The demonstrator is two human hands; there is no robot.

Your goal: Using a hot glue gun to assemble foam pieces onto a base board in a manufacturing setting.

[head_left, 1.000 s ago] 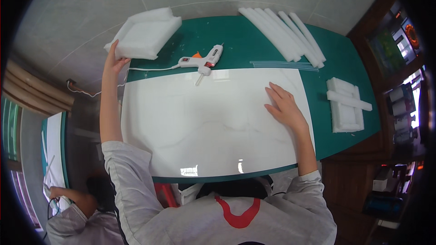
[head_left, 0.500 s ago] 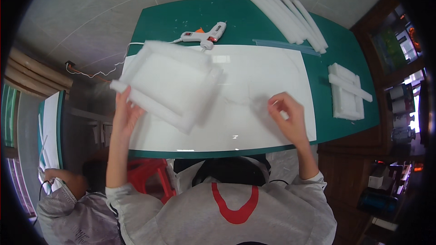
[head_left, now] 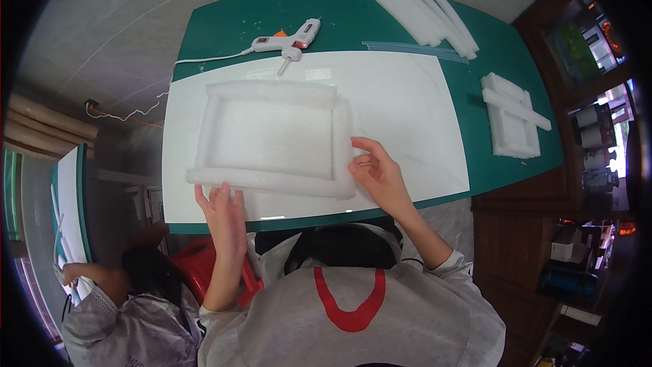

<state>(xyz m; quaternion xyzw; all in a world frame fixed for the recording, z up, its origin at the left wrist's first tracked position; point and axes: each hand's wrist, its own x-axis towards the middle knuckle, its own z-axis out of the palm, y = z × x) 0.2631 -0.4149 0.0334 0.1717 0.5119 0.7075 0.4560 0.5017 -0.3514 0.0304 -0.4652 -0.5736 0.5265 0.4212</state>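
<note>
A shallow white foam tray (head_left: 275,137) with raised foam strips along its sides rests on the glossy white board (head_left: 401,105) in front of me. My left hand (head_left: 223,212) is at the left part of its near strip, fingers spread, with the tips against the foam edge. Beside the right strip is my right hand (head_left: 377,175), its fingers apart and lightly bent, fingertips touching or very close to the foam. A white glue gun (head_left: 291,42) lies beyond the tray, a glue stick poking out of its back.
Loose foam strips (head_left: 414,10) lie at the far right, near clear glue sticks (head_left: 414,50). A smaller foam frame (head_left: 511,115) with a strip across it sits on the green table (head_left: 475,78). The gun's cord (head_left: 207,60) runs left. Another person (head_left: 129,312) works at left.
The foam tray has come down and turned level on the board, moving slightly right. My right hand has moved left to its right side. My left hand's fingers have loosened along the near strip.
</note>
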